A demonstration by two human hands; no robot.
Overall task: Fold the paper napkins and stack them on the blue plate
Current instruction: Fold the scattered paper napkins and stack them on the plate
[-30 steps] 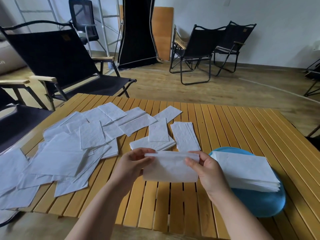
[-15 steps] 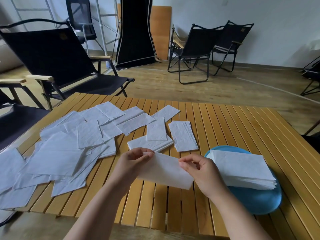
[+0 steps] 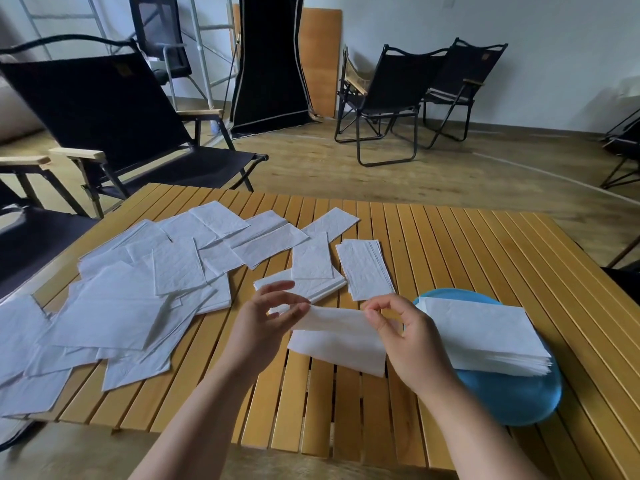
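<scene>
I hold one white paper napkin (image 3: 341,337) above the slatted wooden table (image 3: 485,258), tilted down to the right. My left hand (image 3: 266,327) pinches its upper left corner. My right hand (image 3: 405,337) pinches its upper right edge between thumb and fingers. Just right of it the blue plate (image 3: 512,400) carries a stack of folded napkins (image 3: 485,334). Several loose unfolded napkins (image 3: 114,306) lie spread over the table's left half.
Small piles of narrow napkins (image 3: 365,268) lie on the table beyond my hands. Black folding chairs (image 3: 114,123) stand at the left, others (image 3: 398,95) across the wooden floor. The table's near edge lies under my forearms.
The napkin has swung from hanging flat in front of me to slanting down toward the plate. Both hands have shifted slightly right with it.
</scene>
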